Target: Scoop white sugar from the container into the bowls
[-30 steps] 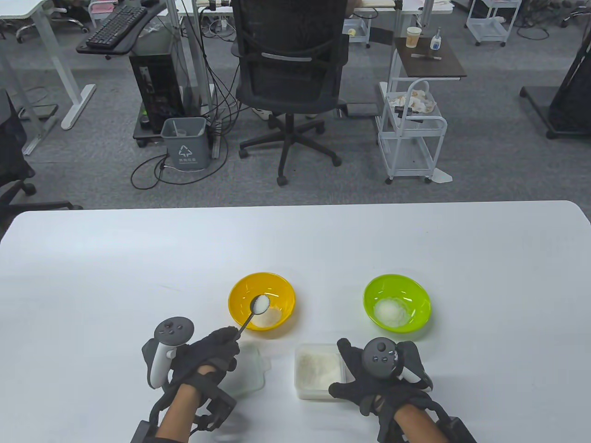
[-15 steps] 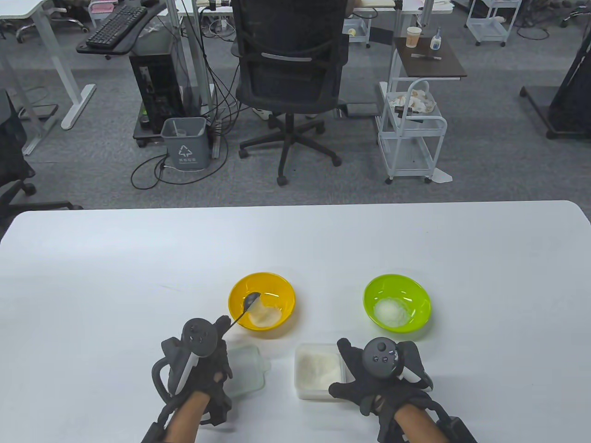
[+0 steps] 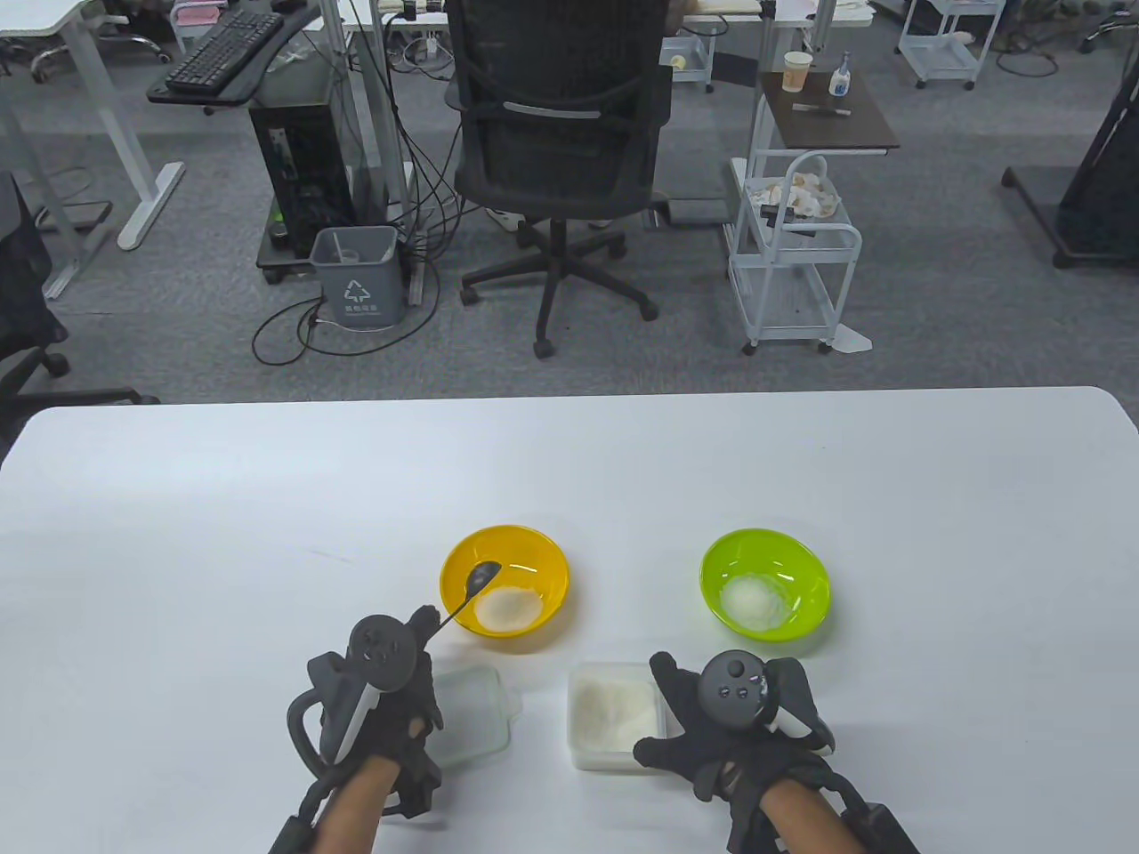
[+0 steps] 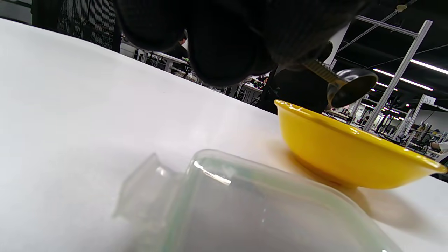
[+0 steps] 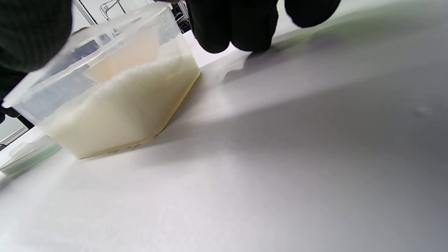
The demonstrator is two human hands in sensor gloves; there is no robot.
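The spoon [image 3: 481, 578] has tipped empty, its sugar [image 3: 508, 608] now heaped in the yellow bowl [image 3: 552, 556].
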